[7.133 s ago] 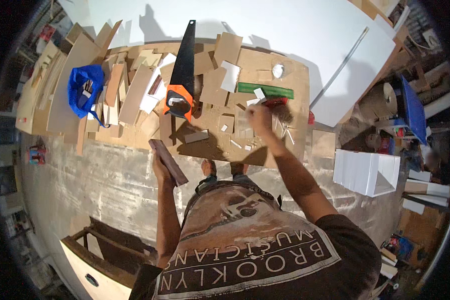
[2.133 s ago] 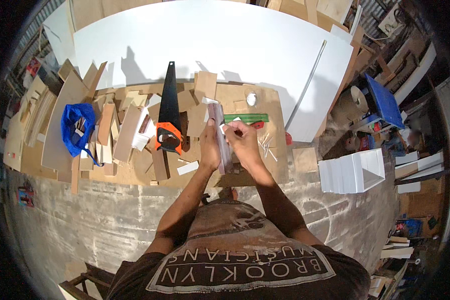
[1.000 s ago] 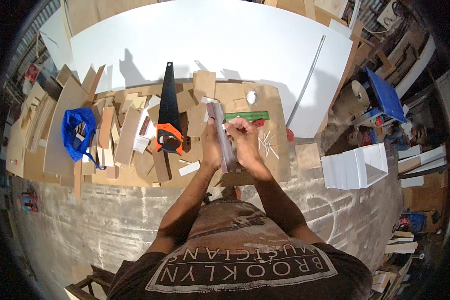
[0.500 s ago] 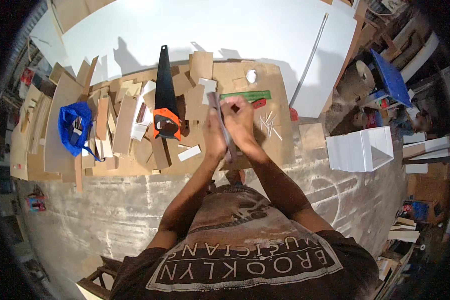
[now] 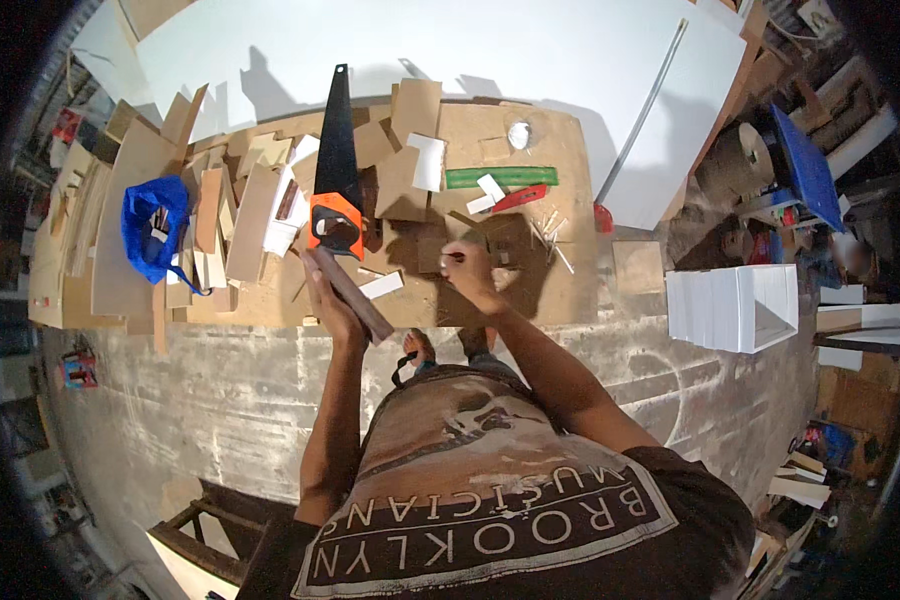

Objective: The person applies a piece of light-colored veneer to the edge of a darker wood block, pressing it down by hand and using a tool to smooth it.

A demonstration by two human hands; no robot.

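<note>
the near edge of the table [image 5: 574, 298] passes behind the brown strip [image 5: 356, 298], its lower end showing against open floor [image 5: 220, 400]. the saw [image 5: 337, 172] lies just beyond the upper end, a white piece [image 5: 381, 285] to the right. the strip's long axis slants upper left to lower right. the left hand [image 5: 334, 314] clamps it; the right hand [image 5: 473, 269] has fingers curled together, contents unclear.

The handsaw [image 5: 337, 165] pairs a black blade [image 5: 336, 130] with an orange handle [image 5: 335, 205] (trimmed in black). The wooden strip [image 5: 349, 295] is purplish brown, the bag [image 5: 136, 225] blue, the flat strip [image 5: 465, 179] green, the T-shirt [image 5: 700, 490] dark with pale framed lettering [image 5: 490, 540], the floor [image 5: 210, 420] mottled grey.
</note>
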